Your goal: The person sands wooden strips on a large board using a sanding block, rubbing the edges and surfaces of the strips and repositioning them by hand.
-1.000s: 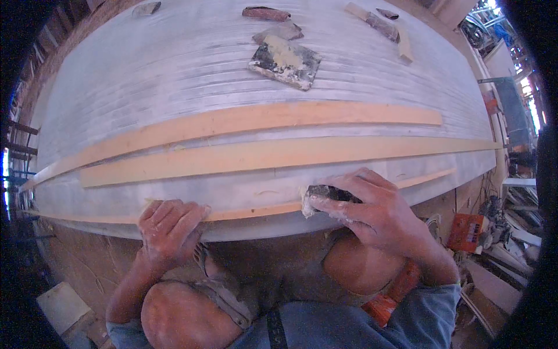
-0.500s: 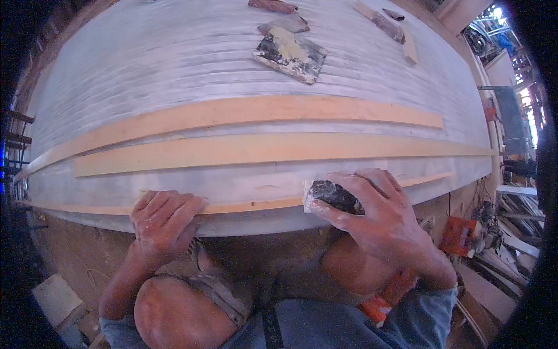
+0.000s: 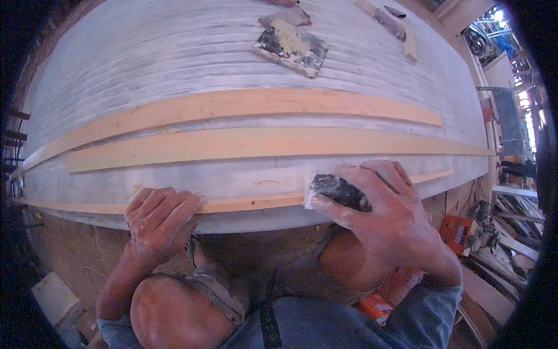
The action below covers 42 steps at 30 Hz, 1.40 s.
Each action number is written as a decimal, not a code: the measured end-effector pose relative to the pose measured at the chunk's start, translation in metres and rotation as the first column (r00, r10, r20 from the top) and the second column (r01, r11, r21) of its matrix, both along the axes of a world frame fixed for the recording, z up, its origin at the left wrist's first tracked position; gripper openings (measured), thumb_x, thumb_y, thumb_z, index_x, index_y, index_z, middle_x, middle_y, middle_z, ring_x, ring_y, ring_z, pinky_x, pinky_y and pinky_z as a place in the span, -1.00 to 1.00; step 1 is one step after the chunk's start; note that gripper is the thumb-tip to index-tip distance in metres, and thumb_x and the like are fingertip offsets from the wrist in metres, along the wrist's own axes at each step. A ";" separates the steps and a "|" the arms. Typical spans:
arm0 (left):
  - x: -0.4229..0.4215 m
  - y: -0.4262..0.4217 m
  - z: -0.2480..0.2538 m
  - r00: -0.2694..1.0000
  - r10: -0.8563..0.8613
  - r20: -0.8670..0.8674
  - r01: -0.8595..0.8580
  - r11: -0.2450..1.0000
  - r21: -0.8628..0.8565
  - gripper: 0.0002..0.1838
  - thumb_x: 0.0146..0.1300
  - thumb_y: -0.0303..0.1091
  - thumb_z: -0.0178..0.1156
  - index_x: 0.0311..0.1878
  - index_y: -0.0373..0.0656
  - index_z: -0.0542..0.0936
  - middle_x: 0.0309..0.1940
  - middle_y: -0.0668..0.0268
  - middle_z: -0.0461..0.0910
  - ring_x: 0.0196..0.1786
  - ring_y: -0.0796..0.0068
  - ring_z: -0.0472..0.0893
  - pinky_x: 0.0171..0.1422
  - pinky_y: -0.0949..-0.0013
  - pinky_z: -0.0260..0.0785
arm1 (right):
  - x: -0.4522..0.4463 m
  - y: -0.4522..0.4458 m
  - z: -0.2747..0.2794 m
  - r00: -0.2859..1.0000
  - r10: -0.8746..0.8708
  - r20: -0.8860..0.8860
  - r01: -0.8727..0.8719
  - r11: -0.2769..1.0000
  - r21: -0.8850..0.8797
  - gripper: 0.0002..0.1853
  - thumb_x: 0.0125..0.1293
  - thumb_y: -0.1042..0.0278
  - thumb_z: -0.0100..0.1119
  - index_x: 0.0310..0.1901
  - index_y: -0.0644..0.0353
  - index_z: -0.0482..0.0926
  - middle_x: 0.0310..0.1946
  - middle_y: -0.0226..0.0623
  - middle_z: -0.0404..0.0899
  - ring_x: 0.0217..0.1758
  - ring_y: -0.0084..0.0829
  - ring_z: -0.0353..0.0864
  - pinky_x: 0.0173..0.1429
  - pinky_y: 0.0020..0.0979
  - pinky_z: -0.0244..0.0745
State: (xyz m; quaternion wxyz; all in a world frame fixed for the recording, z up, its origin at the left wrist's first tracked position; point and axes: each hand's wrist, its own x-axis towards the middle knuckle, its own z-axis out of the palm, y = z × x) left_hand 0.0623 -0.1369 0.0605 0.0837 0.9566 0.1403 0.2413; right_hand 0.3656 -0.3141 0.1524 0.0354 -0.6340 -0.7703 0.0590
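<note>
The block (image 3: 342,194) is in the right hand (image 3: 390,209), which is closed around it, thumb on the near side and fingers over the far side. It is dark and scuffed, with a whitish, crusted left edge standing at the strip (image 3: 251,204); whether the two touch cannot be told. The strip is thin, pale orange wood with a small dark spot left of the grip, and it shows again beyond the right hand. Well to the left of the grip, the left hand (image 3: 160,220) curls its fingers over the strip; its thumb is hidden, so whether it clamps or only presses cannot be told. Both hands are dusted white. Beneath lies the whitish panel (image 3: 145,70), streaked with dark lines. Just beyond the grip run the near board (image 3: 279,143) and, behind it, the far board (image 3: 256,107). Farther off, the dark plate (image 3: 308,57) bears a pale smear of paste (image 3: 289,37). Right of the grip, below the panel, stands the red box (image 3: 455,232); its contents cannot be made out. Beside it are jumbled offcuts (image 3: 517,239).
</note>
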 end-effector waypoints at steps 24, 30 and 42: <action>-0.003 -0.002 0.004 0.999 0.022 0.029 -0.022 1.000 -0.005 -0.62 -0.06 -0.42 0.45 -0.08 -0.02 0.70 -0.23 0.39 0.73 -0.24 0.39 0.67 -0.24 0.30 0.47 | -0.034 0.042 -0.018 0.974 0.217 -0.069 -0.213 0.975 0.060 -0.45 0.06 0.28 0.28 0.19 -0.14 0.64 0.12 -0.15 0.55 0.11 -0.11 0.56 0.16 -0.12 0.55; -0.006 -0.001 -0.002 1.000 0.013 0.025 -0.013 1.000 -0.007 -0.62 -0.02 -0.40 0.40 -0.05 -0.01 0.70 -0.20 0.39 0.73 -0.19 0.40 0.68 -0.22 0.30 0.47 | -0.031 0.035 0.005 0.976 0.202 0.086 -0.196 0.978 -0.066 -0.44 0.13 0.22 0.21 0.25 -0.10 0.57 0.14 -0.12 0.48 0.13 -0.11 0.50 0.17 -0.11 0.56; -0.015 -0.007 -0.013 0.998 -0.035 -0.060 0.034 0.999 -0.020 -0.58 0.20 -0.31 0.15 0.15 -0.08 0.56 -0.08 0.36 0.62 0.02 0.41 0.60 0.06 0.30 0.44 | -0.056 0.044 -0.007 0.986 0.159 0.056 -0.164 0.980 0.111 -0.65 0.09 0.42 0.24 -0.04 -0.04 0.72 0.02 -0.08 0.58 0.02 -0.03 0.55 0.08 -0.03 0.49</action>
